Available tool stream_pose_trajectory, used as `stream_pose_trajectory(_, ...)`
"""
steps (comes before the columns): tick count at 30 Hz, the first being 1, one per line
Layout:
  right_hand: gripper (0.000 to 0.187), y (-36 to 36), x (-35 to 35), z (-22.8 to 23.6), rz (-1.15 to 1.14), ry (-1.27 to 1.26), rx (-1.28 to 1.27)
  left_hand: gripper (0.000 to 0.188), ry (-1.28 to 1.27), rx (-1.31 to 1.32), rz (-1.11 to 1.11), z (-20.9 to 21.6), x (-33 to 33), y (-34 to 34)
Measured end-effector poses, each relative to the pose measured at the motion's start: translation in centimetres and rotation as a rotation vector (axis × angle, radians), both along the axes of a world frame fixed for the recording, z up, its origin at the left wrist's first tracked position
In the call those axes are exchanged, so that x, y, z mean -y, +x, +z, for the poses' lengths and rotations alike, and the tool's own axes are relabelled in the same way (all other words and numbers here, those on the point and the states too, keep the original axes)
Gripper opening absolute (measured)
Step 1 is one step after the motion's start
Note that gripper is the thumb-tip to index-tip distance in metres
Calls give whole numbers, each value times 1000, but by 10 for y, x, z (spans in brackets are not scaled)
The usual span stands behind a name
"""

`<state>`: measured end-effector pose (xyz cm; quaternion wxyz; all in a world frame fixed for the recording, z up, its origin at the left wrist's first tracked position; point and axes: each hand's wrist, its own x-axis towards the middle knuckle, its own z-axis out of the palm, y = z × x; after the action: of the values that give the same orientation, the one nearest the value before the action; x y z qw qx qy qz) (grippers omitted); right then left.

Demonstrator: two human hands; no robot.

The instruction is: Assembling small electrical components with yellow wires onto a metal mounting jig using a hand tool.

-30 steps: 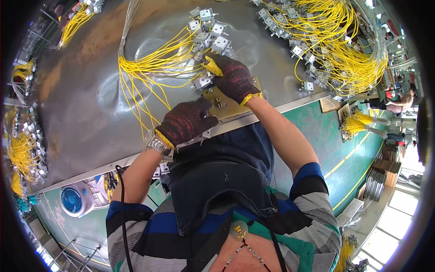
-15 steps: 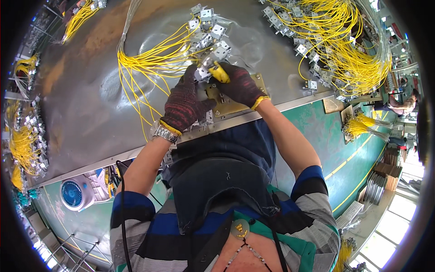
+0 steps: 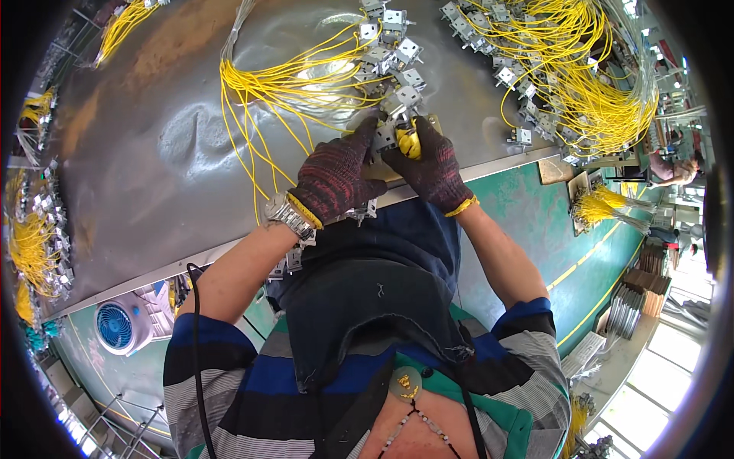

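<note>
Both my hands wear dark red-black knit gloves and meet over the table's front edge. Between them is a small silver metal bracket (image 3: 384, 138), one of a cluster of brackets on yellow wires. My left hand (image 3: 335, 174) has its fingertips closed against the bracket's left side, its thumb pointing right. My right hand (image 3: 430, 164) is closed at the bracket's right side, beside a bright yellow patch (image 3: 409, 141) that may be part of the glove. The bundle of yellow wires (image 3: 283, 80) fans across the table to more brackets (image 3: 405, 52). A brass-coloured plate (image 3: 434, 122) is mostly hidden under my hands.
A bigger heap of yellow wires (image 3: 566, 69) with brackets covers the table's right side. More bundles (image 3: 37, 245) hang at the far left. Below the table edge stands a blue-and-white fan (image 3: 116, 327). Another person (image 3: 673, 170) is at the far right.
Both hands have shifted right and slightly toward me in the picture, still together at the bracket. The wire bundle and its bracket cluster also appear farther right.
</note>
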<state>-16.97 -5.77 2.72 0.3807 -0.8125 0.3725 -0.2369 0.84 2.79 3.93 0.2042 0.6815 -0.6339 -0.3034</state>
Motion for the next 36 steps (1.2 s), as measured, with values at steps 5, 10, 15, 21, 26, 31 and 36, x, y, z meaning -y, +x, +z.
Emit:
stream_pose_trajectory(5, 41, -4, -5, -4, 4, -57, -97, 80, 61, 281, -94, 6, 11, -6)
stream_pose_trajectory(10, 46, -4, -9, -11, 13, -140, -166, 72, -46, 489, -129, -1, 17, -2)
stream_pose_trajectory(15, 48, 4, -16, 10, 136, -131, -149, 75, -213, 304, -114, -19, 24, 5)
stream_pose_trajectory(21, 46, -23, 10, 24, 135, 419, -241, 68, 0, 251, -246, -7, 36, -2)
stream_pose_trajectory(26, 46, -74, 26, 38, -4, 1040, 79, 64, -184, 167, -167, -26, 31, -6)
stream_pose_trajectory(31, 49, -73, 14, 65, 155, 518, -121, 56, -218, 190, -140, -27, 28, -9)
stream_pose_trajectory(36, 44, -56, -7, 70, 187, -127, -232, 49, -186, 167, -150, -27, 31, -9)
